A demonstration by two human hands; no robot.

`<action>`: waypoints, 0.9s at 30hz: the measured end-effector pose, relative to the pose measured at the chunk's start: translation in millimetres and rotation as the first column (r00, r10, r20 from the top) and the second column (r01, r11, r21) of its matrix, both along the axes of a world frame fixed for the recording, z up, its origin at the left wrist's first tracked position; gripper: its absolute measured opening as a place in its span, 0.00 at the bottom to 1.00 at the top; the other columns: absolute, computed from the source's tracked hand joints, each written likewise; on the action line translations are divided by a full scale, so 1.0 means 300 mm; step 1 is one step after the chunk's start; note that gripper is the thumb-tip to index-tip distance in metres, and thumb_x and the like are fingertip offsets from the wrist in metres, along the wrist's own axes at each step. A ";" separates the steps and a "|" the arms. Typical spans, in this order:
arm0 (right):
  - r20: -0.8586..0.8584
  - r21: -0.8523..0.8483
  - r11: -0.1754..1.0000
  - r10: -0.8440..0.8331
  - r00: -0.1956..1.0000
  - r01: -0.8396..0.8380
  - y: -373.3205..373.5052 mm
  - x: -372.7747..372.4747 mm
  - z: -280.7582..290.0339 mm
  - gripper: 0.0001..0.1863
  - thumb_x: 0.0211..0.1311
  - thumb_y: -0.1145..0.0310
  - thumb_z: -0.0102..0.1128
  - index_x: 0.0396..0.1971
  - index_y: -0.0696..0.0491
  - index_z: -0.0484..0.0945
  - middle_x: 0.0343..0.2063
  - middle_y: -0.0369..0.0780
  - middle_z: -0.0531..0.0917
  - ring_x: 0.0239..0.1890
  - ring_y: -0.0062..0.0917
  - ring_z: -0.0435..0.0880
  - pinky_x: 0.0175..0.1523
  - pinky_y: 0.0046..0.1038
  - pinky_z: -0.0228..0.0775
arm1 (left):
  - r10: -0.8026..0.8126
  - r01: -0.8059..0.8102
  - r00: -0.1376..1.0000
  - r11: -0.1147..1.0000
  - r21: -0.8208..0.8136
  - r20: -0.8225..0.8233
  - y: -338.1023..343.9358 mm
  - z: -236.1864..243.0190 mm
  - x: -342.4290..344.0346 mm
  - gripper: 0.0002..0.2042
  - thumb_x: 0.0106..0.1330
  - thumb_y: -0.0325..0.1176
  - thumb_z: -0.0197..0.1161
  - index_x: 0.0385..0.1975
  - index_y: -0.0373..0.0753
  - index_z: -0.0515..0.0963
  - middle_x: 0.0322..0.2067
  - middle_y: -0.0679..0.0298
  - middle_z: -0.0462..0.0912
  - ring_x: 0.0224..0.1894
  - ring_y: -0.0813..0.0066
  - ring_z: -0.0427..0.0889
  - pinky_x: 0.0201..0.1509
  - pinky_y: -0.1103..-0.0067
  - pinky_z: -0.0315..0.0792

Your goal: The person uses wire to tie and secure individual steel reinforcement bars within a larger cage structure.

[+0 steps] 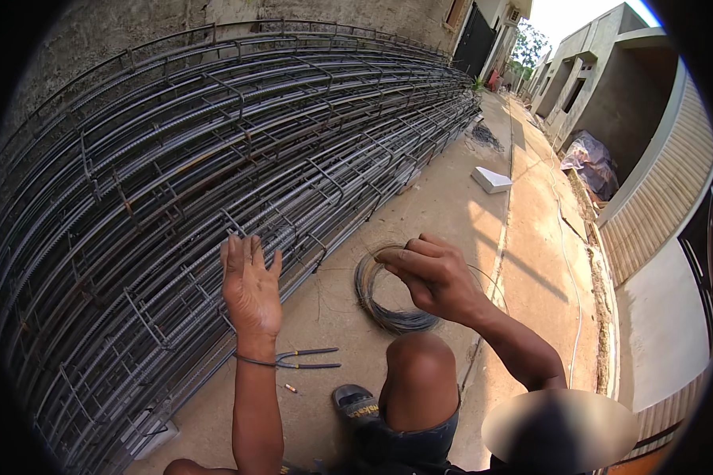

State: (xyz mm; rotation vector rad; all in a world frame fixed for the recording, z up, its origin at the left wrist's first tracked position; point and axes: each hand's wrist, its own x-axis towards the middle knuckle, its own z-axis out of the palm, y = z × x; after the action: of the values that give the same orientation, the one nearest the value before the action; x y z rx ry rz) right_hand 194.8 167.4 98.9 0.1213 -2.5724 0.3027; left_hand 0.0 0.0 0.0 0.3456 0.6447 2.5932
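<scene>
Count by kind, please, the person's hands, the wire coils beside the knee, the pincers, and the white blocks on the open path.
Hands: 2, the left hand and right hand
Wire coil: 1
Pincers: 1
White block: 1
Total: 5

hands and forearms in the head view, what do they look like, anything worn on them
The left hand and right hand wear no gloves. The left forearm and right forearm show no sleeves. A thin dark band crosses the left forearm near the wrist.
</scene>
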 end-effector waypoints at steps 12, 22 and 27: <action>-0.542 -0.527 0.848 -0.384 0.748 0.054 0.079 -0.030 0.015 0.10 0.62 0.76 0.60 0.42 0.56 0.84 0.23 0.41 0.82 0.25 0.21 0.77 0.32 0.25 0.66 | -0.406 0.397 0.905 0.914 0.087 0.130 0.036 0.082 0.156 0.34 0.70 0.47 0.58 0.64 0.26 0.58 0.66 0.37 0.57 0.71 0.50 0.56 0.72 0.63 0.56; -0.040 -0.207 0.974 0.086 0.995 -0.093 -0.107 -0.071 -0.089 0.16 0.53 0.76 0.65 0.44 0.51 0.83 0.21 0.40 0.76 0.24 0.31 0.77 0.30 0.30 0.68 | -0.112 0.041 0.935 0.977 -0.211 -0.335 0.066 0.107 0.225 0.19 0.74 0.40 0.52 0.54 0.30 0.70 0.33 0.59 0.84 0.37 0.74 0.82 0.46 0.77 0.77; 0.076 -0.429 0.893 0.183 0.980 -0.133 -0.067 -0.031 -0.058 0.16 0.57 0.74 0.64 0.48 0.51 0.82 0.26 0.40 0.79 0.25 0.29 0.78 0.33 0.28 0.70 | 0.027 -0.007 0.961 0.997 0.074 -0.277 -0.025 0.166 0.159 0.12 0.75 0.40 0.50 0.43 0.37 0.73 0.21 0.68 0.75 0.25 0.83 0.76 0.32 0.78 0.75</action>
State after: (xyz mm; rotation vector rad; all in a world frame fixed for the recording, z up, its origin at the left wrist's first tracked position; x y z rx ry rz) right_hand 185.5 147.3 81.4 0.1571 -2.5454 0.9458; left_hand 47.8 -7.5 49.8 0.7407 0.6497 2.6119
